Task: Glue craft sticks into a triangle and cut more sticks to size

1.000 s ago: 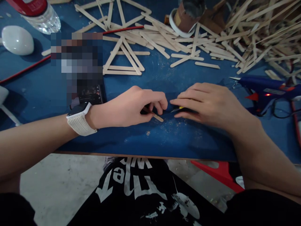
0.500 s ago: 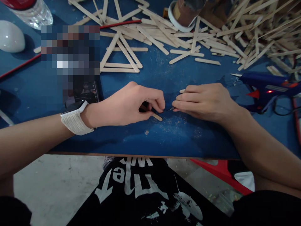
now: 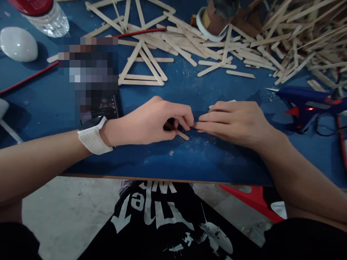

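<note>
My left hand, with a watch on the wrist, is closed in a pinch, thumb and curled fingers round a wooden craft stick. One rounded stick end shows below the fingertips; the rest runs under the hand. Opposite it, my right hand has its fingers pressed together, palm down. A pale sliver of another craft stick pokes out above its index finger, mostly covered. The fingertips of both hands meet or nearly meet just above the blue table. Anything thin between them is too small to make out.
Craft-stick triangles lie beyond my hands. A large heap of sticks spreads at back right. The blue glue gun lies at right, its light lit. A phone, a white rounded object and a jar are at left.
My right fingertips have come in closer to the left ones, and the thin glint between them is covered. More of the pale stick shows above my right hand. The view has shifted slightly.
</note>
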